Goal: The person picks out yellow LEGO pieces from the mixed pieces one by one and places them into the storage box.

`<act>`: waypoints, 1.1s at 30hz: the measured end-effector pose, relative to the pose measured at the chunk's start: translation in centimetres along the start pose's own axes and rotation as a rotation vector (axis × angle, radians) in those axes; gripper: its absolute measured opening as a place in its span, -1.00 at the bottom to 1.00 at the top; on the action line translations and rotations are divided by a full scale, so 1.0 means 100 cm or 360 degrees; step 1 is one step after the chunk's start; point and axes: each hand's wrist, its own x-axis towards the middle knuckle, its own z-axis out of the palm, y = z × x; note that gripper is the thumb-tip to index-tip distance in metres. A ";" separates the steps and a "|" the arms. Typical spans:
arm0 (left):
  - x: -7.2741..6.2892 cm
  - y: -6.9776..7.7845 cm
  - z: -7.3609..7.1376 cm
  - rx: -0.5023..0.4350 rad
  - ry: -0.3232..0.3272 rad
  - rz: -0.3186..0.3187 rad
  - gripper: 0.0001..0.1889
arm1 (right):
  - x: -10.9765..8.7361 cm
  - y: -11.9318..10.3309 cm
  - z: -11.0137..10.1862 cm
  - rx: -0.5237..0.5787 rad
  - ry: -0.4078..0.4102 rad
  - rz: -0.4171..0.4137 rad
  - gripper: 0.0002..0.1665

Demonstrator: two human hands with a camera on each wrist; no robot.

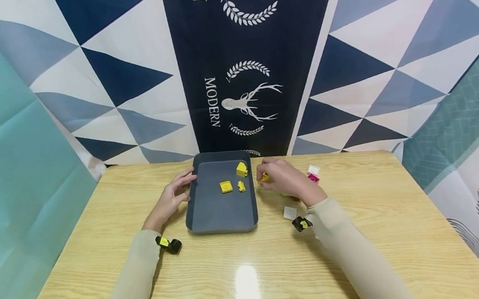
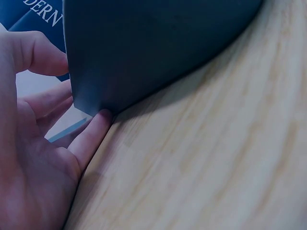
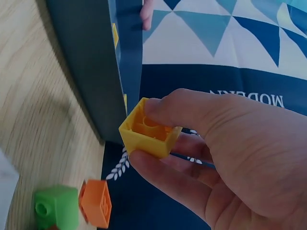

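In the head view a dark grey tray [image 1: 221,217] lies on the table, with a yellow sloped brick [image 1: 241,169], a flat square yellow piece [image 1: 225,187] and a small yellow piece [image 1: 241,186] in it. My left hand [image 1: 175,193] rests its fingertips against the tray's left wall, seen close up in the left wrist view [image 2: 158,48]. Just outside the right wall, my right hand [image 1: 284,176] pinches a yellow toy brick [image 3: 148,139] between thumb and fingers. The brick's hollow side shows in the right wrist view.
Beneath and beside the right forearm lie a white piece [image 1: 289,212], a magenta piece [image 1: 313,177] and another white piece [image 1: 313,169]. A green brick [image 3: 56,207] and an orange brick [image 3: 96,203] sit near the tray. A patterned cloth [image 1: 229,36] hangs behind the table.
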 end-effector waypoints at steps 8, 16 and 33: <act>0.000 0.001 -0.001 -0.0009 -0.0004 0.0001 -0.35 | 0.012 -0.009 0.006 0.0061 -0.0063 0.0025 -0.93; 0.000 -0.001 0.000 0.0008 -0.0003 0.0015 -0.36 | 0.023 -0.020 0.010 0.0076 -0.0076 -0.0010 -0.92; -0.001 0.001 0.000 -0.0004 -0.0005 0.0011 -0.39 | 0.042 -0.042 0.018 0.0028 -0.0098 -0.0085 -0.93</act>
